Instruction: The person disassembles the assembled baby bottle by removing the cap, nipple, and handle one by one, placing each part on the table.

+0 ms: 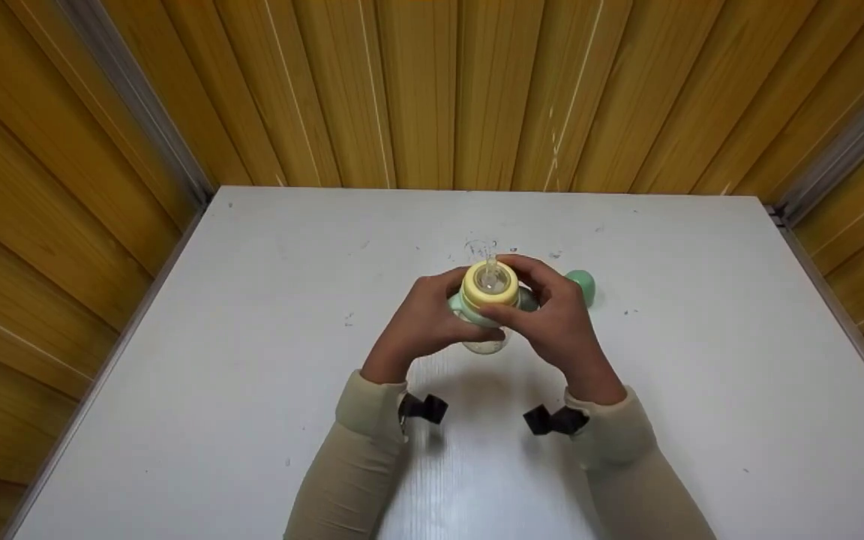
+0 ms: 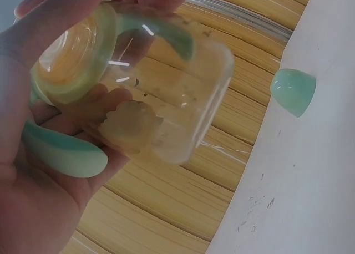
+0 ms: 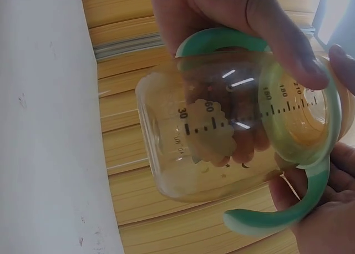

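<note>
Both hands hold a clear baby bottle (image 3: 222, 126) with a pale yellow collar ring (image 1: 468, 286) and a transparent nipple (image 1: 490, 277) pointing up. My left hand (image 1: 432, 315) grips the bottle's upper body around its green handle ring. On the other side my right hand (image 1: 556, 319) pinches the yellow collar, thumb in front and fingers behind. In the right wrist view a curved green handle (image 3: 266, 221) stands out from the bottle, beside measuring marks on the wall. Through the clear plastic, no liquid shows inside.
A green dome-shaped cap (image 1: 582, 285) stands on the white table (image 1: 252, 337), just behind the right hand. Yellow wood-patterned panels (image 1: 417, 90) rise along the back and both sides of the table. Black wrist cameras (image 1: 424, 409) sit at the sleeves.
</note>
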{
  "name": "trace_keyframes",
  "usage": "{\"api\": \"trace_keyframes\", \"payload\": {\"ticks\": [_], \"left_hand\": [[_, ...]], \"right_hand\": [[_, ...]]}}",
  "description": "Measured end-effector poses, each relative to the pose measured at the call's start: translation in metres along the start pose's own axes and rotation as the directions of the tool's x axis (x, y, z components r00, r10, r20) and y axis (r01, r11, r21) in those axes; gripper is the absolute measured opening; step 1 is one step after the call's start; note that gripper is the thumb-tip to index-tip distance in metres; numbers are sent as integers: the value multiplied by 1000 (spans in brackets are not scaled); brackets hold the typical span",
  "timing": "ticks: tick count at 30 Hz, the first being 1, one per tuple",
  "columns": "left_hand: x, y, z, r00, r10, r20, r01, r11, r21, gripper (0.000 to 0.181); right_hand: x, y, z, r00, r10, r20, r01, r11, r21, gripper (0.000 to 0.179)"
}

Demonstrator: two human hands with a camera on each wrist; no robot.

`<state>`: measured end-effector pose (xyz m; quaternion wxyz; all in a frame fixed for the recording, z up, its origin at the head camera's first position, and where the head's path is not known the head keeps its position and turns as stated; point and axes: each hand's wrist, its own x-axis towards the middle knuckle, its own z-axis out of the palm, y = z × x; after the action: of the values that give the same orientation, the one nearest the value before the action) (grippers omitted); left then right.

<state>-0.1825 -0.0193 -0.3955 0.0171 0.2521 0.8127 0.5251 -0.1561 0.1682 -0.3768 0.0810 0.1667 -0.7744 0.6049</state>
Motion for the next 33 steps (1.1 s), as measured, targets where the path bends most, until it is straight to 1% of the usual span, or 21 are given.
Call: {"api": "trace_keyframes", "payload": {"ticks": [9,15,20,26,33], "left_hand": [[-1,-1,-1,1000,3,18,-3,1000,-15,68],[0,0,-1,1000,1,12,-1,1000,-12,69],[-1,0,-2,1000,-3,6,3,1000,-2,71],[-1,0,-1,1000,-12,-10,12,1000,10,71],[0,1,1,1000,-3,-9,4,1000,24,69]], "right_hand": [[1,-1,-1,1000,-7,14,7,1000,11,59],[1,1,-1,1000,-12,15,12,1000,-5,60],[1,1,-1,999,-27,27,27,1000,2,62],[0,1,0,999,-48,23,49,998,-28,63],[0,2,2,998,-65,4,65,996,-64,68]]}}
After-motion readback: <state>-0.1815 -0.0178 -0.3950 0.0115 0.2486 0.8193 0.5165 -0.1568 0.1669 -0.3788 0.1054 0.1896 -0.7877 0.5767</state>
